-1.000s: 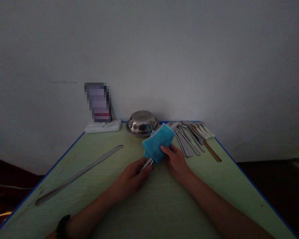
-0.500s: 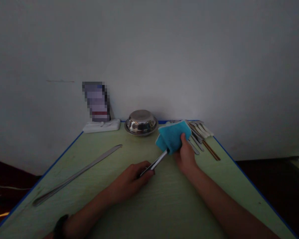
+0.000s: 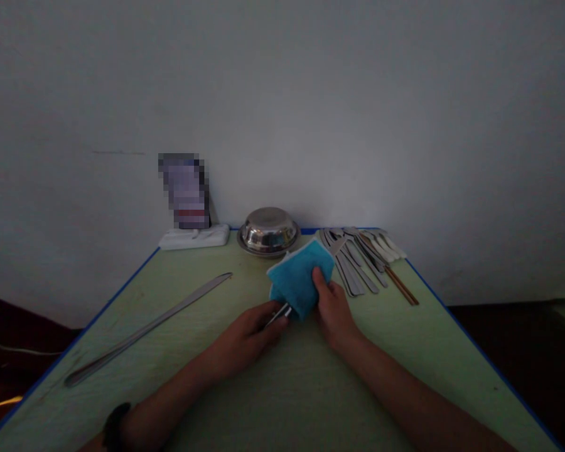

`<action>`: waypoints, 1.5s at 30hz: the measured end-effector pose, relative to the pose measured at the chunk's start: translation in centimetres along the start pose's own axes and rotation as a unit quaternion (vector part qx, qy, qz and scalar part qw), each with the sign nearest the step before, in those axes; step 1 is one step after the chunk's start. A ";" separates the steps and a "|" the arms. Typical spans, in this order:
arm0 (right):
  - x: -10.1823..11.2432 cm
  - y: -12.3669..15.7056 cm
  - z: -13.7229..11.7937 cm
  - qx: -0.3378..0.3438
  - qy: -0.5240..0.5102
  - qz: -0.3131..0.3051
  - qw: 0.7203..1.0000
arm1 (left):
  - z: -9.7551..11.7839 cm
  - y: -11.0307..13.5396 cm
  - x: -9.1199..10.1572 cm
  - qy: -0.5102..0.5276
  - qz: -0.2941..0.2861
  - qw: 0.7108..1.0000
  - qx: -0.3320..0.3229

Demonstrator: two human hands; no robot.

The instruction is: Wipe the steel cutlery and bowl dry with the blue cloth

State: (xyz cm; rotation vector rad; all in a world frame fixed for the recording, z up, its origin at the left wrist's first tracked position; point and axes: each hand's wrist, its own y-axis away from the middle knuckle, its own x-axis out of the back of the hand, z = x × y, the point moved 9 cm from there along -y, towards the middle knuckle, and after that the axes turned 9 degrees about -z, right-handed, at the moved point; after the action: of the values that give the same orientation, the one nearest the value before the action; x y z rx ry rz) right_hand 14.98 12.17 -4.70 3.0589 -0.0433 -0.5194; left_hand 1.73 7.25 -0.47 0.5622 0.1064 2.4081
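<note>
My inward-angled left grip [image 3: 252, 333] around a metal utensil [image 3: 283, 311], axis forward-right into blue cloth [image 3: 295, 277] in my right grip [image 3: 336, 314]

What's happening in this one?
A person's left hand grips a shiny metal utensil, while the right hand holds a folded, bright blue cloth around it. Beyond them, an upturned, shiny metal bowl stands at the back of the pale green table. A long grey metal knife lies to the left; silvery metal cutlery and thin brown chopsticks lie to the right.
</note>
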 end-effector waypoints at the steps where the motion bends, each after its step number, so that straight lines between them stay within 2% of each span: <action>1: 0.0 0.1 0.1 -0.010 0.006 0.000 1.000 | 0.1 0.0 0.1 -0.004 0.004 1.000 -0.004; 4: 0.4 -0.3 -0.4 -0.024 0.011 0.011 1.000 | 0.4 0.1 0.3 -0.027 0.005 0.999 -0.016; 7: 1.5 -1.1 -2.0 -0.015 -0.010 0.043 0.999 | 0.4 0.2 0.2 -0.068 -0.018 0.998 -0.005; 14: 5.0 -2.4 -5.1 0.041 -0.152 0.146 0.977 | 1.1 0.4 -0.3 -0.125 -0.037 0.991 -0.018; 17: 5.1 -2.5 -5.0 0.042 -0.160 0.144 0.976 | 1.0 0.3 0.0 -0.119 -0.012 0.993 -0.022; 21: 4.6 -2.1 -4.3 0.009 -0.170 0.146 0.975 | 0.5 0.3 1.3 -0.072 0.076 0.994 -0.019; 23: 4.7 -1.9 -4.7 0.009 -0.178 0.155 0.972 | 0.4 0.4 1.7 -0.021 0.097 0.995 -0.025; 25: 5.0 -1.8 -5.7 0.026 -0.189 0.165 0.968 | 0.6 0.3 1.3 0.044 0.071 0.996 -0.041; 27: 5.4 -1.8 -6.5 0.037 -0.203 0.176 0.962 | 1.1 0.2 0.6 0.108 0.017 0.992 -0.066; 30: 5.6 -1.8 -6.8 0.032 -0.215 0.182 0.959 | 1.5 0.1 -0.3 0.160 -0.045 0.982 -0.086; 33: 5.0 -1.7 -6.4 0.027 -0.211 0.161 0.964 | 0.3 -0.1 -0.4 0.160 -0.038 0.986 -0.041; 37: 3.1 -1.1 -5.2 0.010 -0.193 0.119 0.974 | -1.2 0.0 0.8 0.099 0.038 0.994 0.032; 42: -0.2 0.5 -3.0 -0.044 -0.142 0.045 0.988 | -0.5 0.4 2.4 0.050 0.114 0.992 0.029; 45: -1.5 1.6 -1.1 -0.081 -0.112 0.014 0.990 | -0.6 0.6 3.0 0.034 0.137 0.989 0.039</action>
State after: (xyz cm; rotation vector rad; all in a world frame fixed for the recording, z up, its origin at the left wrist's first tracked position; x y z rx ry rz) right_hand 13.89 10.62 -3.08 2.8252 -0.0481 -0.8189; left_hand -0.94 8.64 0.23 0.5621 0.1616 2.7014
